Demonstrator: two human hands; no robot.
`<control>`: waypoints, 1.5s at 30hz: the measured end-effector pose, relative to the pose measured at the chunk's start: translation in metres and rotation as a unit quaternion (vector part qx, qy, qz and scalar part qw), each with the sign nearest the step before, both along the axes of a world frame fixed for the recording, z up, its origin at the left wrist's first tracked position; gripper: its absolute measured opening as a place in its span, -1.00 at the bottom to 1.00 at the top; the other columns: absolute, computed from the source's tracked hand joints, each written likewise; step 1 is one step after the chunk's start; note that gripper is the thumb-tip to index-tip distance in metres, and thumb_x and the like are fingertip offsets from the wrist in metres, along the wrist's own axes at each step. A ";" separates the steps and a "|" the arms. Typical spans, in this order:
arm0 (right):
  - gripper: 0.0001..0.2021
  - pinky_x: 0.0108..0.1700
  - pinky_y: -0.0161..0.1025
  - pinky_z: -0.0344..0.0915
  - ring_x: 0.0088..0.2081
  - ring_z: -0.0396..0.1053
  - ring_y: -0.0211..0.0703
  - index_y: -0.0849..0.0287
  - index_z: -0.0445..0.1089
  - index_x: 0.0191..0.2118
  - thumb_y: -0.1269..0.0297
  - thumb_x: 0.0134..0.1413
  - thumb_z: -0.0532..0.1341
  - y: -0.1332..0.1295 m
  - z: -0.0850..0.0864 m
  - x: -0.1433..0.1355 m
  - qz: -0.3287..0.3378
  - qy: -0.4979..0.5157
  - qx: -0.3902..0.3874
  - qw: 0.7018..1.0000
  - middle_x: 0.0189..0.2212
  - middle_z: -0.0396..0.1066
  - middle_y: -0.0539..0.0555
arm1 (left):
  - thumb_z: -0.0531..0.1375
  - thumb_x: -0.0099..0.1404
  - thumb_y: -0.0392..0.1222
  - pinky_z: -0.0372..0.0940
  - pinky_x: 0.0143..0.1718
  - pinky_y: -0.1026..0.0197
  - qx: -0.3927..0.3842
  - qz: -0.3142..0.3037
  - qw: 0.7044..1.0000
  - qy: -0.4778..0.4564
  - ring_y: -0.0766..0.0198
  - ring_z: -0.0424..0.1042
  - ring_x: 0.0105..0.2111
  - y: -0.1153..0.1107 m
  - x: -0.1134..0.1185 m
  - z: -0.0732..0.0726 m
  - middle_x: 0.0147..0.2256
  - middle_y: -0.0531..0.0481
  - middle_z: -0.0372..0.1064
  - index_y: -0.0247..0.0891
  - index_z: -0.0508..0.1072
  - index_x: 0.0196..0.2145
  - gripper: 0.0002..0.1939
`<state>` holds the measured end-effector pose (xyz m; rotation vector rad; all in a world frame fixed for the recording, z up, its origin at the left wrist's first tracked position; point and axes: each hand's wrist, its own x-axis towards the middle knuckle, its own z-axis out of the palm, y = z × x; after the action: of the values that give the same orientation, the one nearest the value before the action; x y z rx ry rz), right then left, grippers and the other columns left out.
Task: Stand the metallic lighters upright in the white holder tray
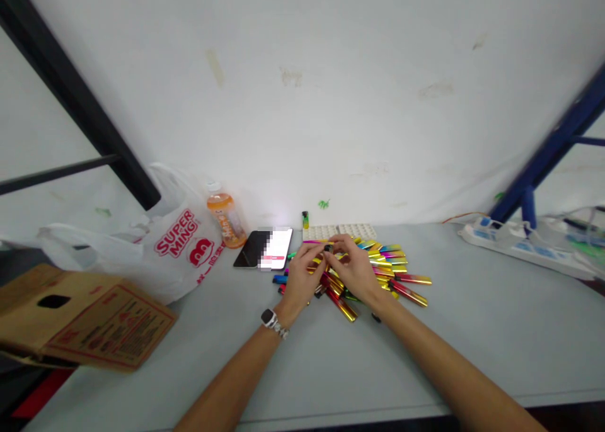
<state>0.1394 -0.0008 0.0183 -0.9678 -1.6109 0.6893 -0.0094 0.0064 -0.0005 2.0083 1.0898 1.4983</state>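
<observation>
My left hand [305,273] and my right hand [352,265] meet above a loose pile of shiny slim lighter-like cases [411,293], coloured gold, red, blue and purple. Fingertips of both hands are pinched together around a small black piece [328,248]; its lower part is hidden by the fingers. Behind the hands lies a white studded tray [363,232] against the wall. One small yellow-green case with a black top [305,220] stands upright at its left end. A watch [270,319] is on my left wrist.
Left of the pile lies a tablet [250,249], partly lit, with an orange drink bottle [227,218] beyond it. A white plastic bag [179,255] and a cardboard box [108,318] occupy the left side. A power strip [520,246] lies at the right, near a blue post [543,148].
</observation>
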 end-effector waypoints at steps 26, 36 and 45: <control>-0.90 -0.31 -0.32 0.19 -0.42 0.30 -0.24 0.21 0.35 -0.36 0.50 -0.06 0.22 0.164 -0.001 -0.046 -0.024 -0.197 0.037 0.979 -0.50 0.36 -0.05 | 0.14 0.30 -0.15 0.08 -0.38 0.23 -0.086 0.038 0.979 0.182 0.28 0.22 -0.43 0.000 -0.003 -0.013 -0.54 0.11 0.18 -0.22 0.31 -0.42 -0.84; -0.69 -0.12 -0.23 0.28 -0.17 0.38 -0.10 0.13 0.47 0.01 0.23 0.27 0.08 0.142 0.010 -0.043 -0.093 -0.399 0.057 0.911 -0.08 0.34 0.18 | 0.13 0.30 -0.17 0.07 -0.39 0.23 -0.089 0.039 0.978 0.184 0.28 0.22 -0.43 0.000 -0.003 -0.013 -0.53 0.10 0.20 -0.22 0.32 -0.41 -0.87; -0.36 -0.10 -0.13 0.28 -0.14 0.40 0.04 0.08 -0.10 0.41 0.34 0.25 0.02 0.116 0.010 -0.031 -0.044 -0.526 0.043 0.848 -0.03 0.28 0.26 | 0.12 0.17 -0.32 0.07 -0.41 0.25 -0.098 0.055 0.978 0.179 0.31 0.22 -0.45 0.004 -0.008 -0.013 -0.52 0.11 0.21 -0.22 0.29 -0.45 -0.93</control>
<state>0.1080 0.1151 0.0284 -1.4648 -2.4769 -0.0604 -0.0171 0.0102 -0.0131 2.1547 1.4492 1.0495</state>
